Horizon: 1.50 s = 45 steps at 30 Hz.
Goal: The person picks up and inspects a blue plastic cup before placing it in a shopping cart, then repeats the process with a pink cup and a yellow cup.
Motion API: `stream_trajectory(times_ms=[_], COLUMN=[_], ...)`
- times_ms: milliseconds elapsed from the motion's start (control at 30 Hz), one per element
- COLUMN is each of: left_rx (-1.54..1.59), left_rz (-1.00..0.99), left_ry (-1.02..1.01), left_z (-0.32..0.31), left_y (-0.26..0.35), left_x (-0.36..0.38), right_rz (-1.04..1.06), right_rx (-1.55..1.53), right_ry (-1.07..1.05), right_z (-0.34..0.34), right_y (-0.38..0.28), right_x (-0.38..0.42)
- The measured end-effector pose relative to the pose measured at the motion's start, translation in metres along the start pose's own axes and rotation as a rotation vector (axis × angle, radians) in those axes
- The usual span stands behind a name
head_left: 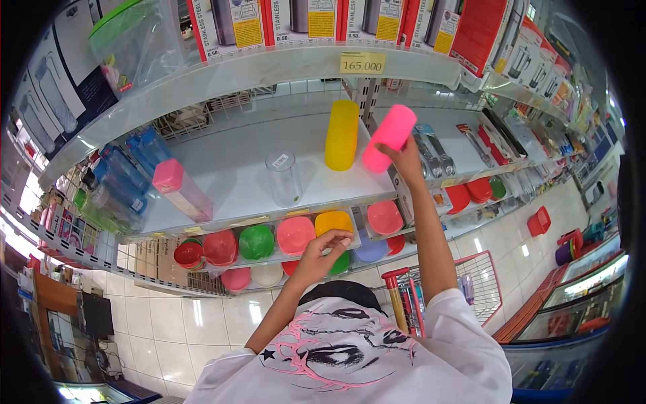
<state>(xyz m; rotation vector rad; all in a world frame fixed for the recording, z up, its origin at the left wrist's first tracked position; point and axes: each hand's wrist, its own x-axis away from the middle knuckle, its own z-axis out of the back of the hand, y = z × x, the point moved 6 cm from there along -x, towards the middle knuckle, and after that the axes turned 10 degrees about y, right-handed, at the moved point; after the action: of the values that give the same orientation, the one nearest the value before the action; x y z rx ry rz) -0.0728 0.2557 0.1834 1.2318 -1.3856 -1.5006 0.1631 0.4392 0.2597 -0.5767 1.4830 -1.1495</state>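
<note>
My right hand [402, 156] is wrapped round the lower part of a bright pink cup [393, 131], which tilts over the right end of the white shelf [235, 141]. Just left of it a tall yellow cup [342, 135] stands on the shelf. A clear cup [284, 178] with a label is near the middle, and a clear container with a pink lid [182, 190] leans farther left. My left hand [321, 256] is in front of the lower shelf's bowls, its thumb and fingers curled towards each other; whether anything is between them cannot be made out.
Coloured bowls [296, 236] line the shelf below. Boxed flasks [309, 23] stand above a yellow price tag [362, 63]. Blue bottles [124, 168] are at the left, packaged utensils [434, 149] at the right. A shopping cart [481, 286] is at the lower right.
</note>
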Motion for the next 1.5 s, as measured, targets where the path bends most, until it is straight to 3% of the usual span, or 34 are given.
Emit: stream_trajectory(times_ms=[100, 167, 233, 300, 367, 400, 433, 500, 633, 867, 933, 1033, 1133, 1167, 1233, 1333, 1367, 1433, 1500], left_rx=[-0.010, -0.027, -0.118, -0.208, -0.016, 0.080, 0.083, 0.390, 0.311, 0.364, 0.276, 0.235, 0.015, 0.019, 0.160, 0.114, 0.119, -0.018, -0.139], left_rz=[-0.044, -0.180, -0.248, -0.315, -0.190, -0.032, -0.019, 0.254, 0.354, 0.465, 0.379, 0.386, 0.286, 0.287, 0.286, 0.103, 0.102, -0.161, -0.231], left_ry=[0.104, 0.213, 0.169, 0.117, 0.089, -0.002, -0.006, -0.226, -0.230, -0.125, -0.191, -0.199, -0.242, -0.235, -0.045, 0.071, 0.069, 0.187, 0.259], left_z=[0.004, 0.007, 0.002, -0.010, -0.022, -0.028, -0.031, -0.050, -0.053, -0.044, -0.042, -0.042, -0.036, -0.035, -0.024, -0.015, -0.017, -0.013, -0.010], left_y=[0.016, 0.032, 0.055, 0.069, 0.066, 0.059, 0.055, 0.037, 0.016, 0.006, 0.007, 0.008, 0.003, -0.002, -0.010, 0.011, 0.017, 0.046, 0.063], left_x=[-0.004, -0.013, -0.019, -0.026, -0.033, -0.035, -0.036, -0.031, -0.013, -0.002, -0.002, 0.007, 0.017, 0.022, 0.024, 0.001, -0.010, -0.040, -0.070], right_rz=[-0.072, -0.073, -0.081, -0.247, -0.278, -0.330, -0.379, -0.362, -0.355, -0.376, -0.472, -0.524, -0.433, -0.280, -0.087, -0.010, -0.005, -0.050, -0.166], right_rx=[-0.011, -0.068, -0.126, -0.192, -0.239, -0.249, -0.262, -0.214, -0.094, -0.177, -0.398, -0.454, -0.519, -0.570, -0.553, -0.613, -0.608, -0.593, -0.629], right_ry=[0.136, 0.151, 0.183, 0.167, 0.161, 0.136, 0.109, 0.112, 0.072, -0.009, 0.099, 0.218, 0.766, 0.716, 0.872, 0.947, 0.947, 0.949, 0.957], right_z=[0.031, 0.044, 0.056, 0.060, 0.057, 0.050, 0.044, 0.032, 0.030, 0.020, 0.017, 0.024, 0.082, 0.119, 0.175, 0.202, 0.202, 0.192, 0.180], right_y=[-0.033, -0.063, -0.089, -0.097, -0.095, -0.092, -0.090, -0.083, -0.085, -0.066, -0.066, -0.047, -0.073, -0.071, -0.094, -0.120, -0.121, -0.112, -0.088], right_x=[0.032, 0.051, 0.074, 0.101, 0.131, 0.145, 0.156, 0.174, 0.194, 0.204, 0.202, 0.198, 0.164, 0.147, 0.133, 0.141, 0.149, 0.166, 0.190])
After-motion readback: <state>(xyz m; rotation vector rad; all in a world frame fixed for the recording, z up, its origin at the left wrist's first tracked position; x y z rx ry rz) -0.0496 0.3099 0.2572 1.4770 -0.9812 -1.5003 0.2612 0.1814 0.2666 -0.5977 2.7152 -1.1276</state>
